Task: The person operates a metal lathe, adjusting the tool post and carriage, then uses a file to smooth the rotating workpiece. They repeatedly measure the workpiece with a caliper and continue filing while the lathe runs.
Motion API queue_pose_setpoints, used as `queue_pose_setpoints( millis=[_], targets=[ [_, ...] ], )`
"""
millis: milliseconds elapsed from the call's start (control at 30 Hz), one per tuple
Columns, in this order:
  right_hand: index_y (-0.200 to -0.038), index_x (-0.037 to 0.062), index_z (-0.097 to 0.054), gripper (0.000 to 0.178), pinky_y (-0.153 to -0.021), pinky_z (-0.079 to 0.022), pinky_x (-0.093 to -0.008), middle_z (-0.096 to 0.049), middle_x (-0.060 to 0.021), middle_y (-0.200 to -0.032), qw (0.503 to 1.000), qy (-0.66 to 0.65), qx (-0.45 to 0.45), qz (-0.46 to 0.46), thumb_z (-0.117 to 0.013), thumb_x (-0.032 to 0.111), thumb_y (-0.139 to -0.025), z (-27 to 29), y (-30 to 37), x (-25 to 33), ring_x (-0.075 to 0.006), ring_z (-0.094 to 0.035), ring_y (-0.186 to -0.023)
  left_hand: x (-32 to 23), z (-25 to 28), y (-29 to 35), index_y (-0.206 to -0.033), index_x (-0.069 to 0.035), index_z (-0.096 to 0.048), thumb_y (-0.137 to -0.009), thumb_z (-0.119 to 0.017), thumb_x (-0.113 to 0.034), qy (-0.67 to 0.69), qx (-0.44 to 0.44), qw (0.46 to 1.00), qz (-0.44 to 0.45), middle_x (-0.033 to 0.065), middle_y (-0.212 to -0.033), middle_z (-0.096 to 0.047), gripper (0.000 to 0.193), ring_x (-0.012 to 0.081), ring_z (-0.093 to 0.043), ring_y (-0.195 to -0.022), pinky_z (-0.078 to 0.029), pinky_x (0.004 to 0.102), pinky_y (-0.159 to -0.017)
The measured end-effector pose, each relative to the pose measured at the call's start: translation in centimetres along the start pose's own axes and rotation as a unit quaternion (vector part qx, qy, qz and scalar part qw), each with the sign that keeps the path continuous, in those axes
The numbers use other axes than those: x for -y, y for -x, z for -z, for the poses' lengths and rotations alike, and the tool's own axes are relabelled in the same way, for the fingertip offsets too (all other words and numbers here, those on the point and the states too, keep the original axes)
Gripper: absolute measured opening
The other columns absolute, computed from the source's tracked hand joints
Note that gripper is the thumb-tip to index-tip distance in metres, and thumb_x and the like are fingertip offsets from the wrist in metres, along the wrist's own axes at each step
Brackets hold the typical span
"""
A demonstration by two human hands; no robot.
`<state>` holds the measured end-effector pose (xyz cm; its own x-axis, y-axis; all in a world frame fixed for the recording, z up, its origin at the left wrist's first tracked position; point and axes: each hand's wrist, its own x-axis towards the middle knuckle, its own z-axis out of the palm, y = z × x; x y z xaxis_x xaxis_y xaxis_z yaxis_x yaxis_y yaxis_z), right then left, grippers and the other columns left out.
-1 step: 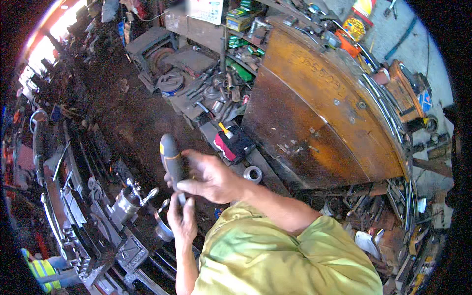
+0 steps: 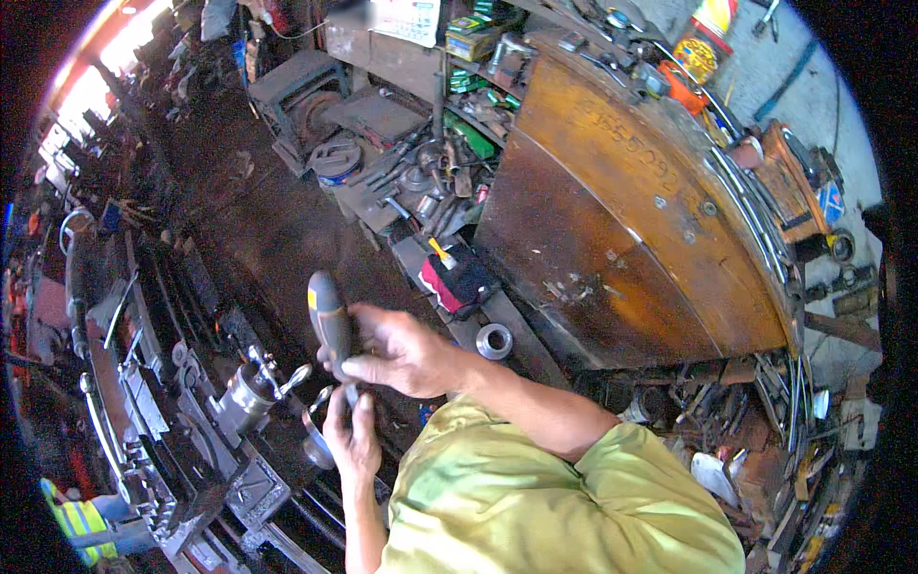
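Note:
My right hand point(image 2: 406, 352) is closed around a thick, rounded dark grey tool handle point(image 2: 330, 311) with a yellow patch and a thin orange ring, tilted upright. Just below it, my left hand point(image 2: 354, 432) pinches a small grey piece point(image 2: 352, 392) between thumb and fingers at the handle's lower end. Whether that piece is part of the tool I cannot make out. To the left of both hands stands a lathe-like machine point(image 2: 256, 493) with a shiny metal cylinder point(image 2: 247, 400) and a ball-ended lever point(image 2: 295, 380) on it.
A large rusty curved metal panel point(image 2: 612, 220) rises at the right. A metal ring point(image 2: 493, 341) and a black-and-red cloth bundle point(image 2: 461, 279) lie on a bench ahead. Hand tools crowd the far bench point(image 2: 359, 206). At the lower left is a person in a yellow vest point(image 2: 84, 526).
The view has shifted slightly. My hands and the grey tool sit a little lower in the picture, with the grip unchanged.

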<state>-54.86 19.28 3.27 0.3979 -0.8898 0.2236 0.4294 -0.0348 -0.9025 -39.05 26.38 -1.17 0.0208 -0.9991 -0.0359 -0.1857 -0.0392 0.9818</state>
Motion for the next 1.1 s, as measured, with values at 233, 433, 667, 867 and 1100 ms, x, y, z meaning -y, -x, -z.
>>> queue_pose_setpoints(
  millis=[233, 433, 667, 867, 1100],
  targets=[
    [-0.127, -0.0015, -0.061, 0.05, -0.09, -0.054, -0.035, -0.071, -0.0163, -0.113, 0.939, 0.281, 0.067, -0.187, -0.073, 0.027, -0.088, 6.3, -7.1, -10.2, -0.0216, -0.069, -0.099, 5.6, 5.6, 3.8, -0.109, 0.002, -0.066, -0.093, -0.067, -0.021, -0.115, -0.12, 0.973, 0.159, 0.0017, -0.075, -0.061, 0.028, 0.0105, -0.052, -0.07, -0.047, 0.0277, -0.066],
    [-0.118, -0.0035, -0.066, 0.047, -0.093, -0.05, -0.0368, -0.071, -0.0195, -0.11, 0.872, 0.415, 0.015, -0.259, -0.068, 0.035, -0.091, 9.5, -20.7, -20.1, -0.0282, -0.068, -0.104, 8.1, 8.3, 3.8, -0.109, -0.005, -0.07, -0.089, -0.07, -0.027, -0.164, -0.126, 0.96, 0.186, 0.0151, -0.082, -0.071, 0.029, 0.0204, -0.068, -0.073, -0.053, 0.0358, -0.07],
    [-0.115, 0.0015, -0.064, 0.037, -0.053, -0.044, -0.0302, -0.062, -0.0051, -0.082, 0.827, 0.403, 0.176, -0.349, -0.065, 0.031, -0.094, 12.3, -36.2, -37.2, -0.0143, -0.056, -0.065, 7.3, 4.6, 3.6, -0.105, -0.007, -0.074, -0.081, -0.077, -0.036, -0.07, -0.262, 0.883, 0.382, 0.0131, -0.084, -0.073, 0.038, 0.0172, -0.067, -0.071, -0.053, 0.0345, -0.067],
    [-0.113, 0.0035, -0.058, 0.037, -0.041, -0.04, -0.0265, -0.054, -0.0041, -0.075, 0.813, 0.317, 0.209, -0.441, -0.07, 0.031, -0.091, 7.3, -44.5, -44.2, -0.0148, -0.054, -0.054, 1.6, -0.6, 4.3, -0.112, -0.008, -0.072, -0.083, -0.075, -0.041, 0.032, -0.39, 0.739, 0.548, 0.0165, -0.097, -0.074, 0.045, 0.0275, -0.071, -0.088, -0.054, 0.0386, -0.08],
    [-0.082, -0.0022, -0.067, 0.025, -0.044, -0.047, -0.0334, -0.065, -0.0115, -0.076, 0.841, 0.224, 0.278, -0.407, -0.068, 0.023, -0.083, -8.9, -51.4, -47.0, -0.0199, -0.059, -0.052, -2.9, -5.3, 3.1, -0.111, -0.006, -0.072, -0.082, -0.076, -0.041, 0.039, -0.521, 0.632, 0.572, 0.0148, -0.092, -0.073, 0.045, 0.024, -0.069, -0.083, -0.054, 0.0377, -0.076]
  ],
)
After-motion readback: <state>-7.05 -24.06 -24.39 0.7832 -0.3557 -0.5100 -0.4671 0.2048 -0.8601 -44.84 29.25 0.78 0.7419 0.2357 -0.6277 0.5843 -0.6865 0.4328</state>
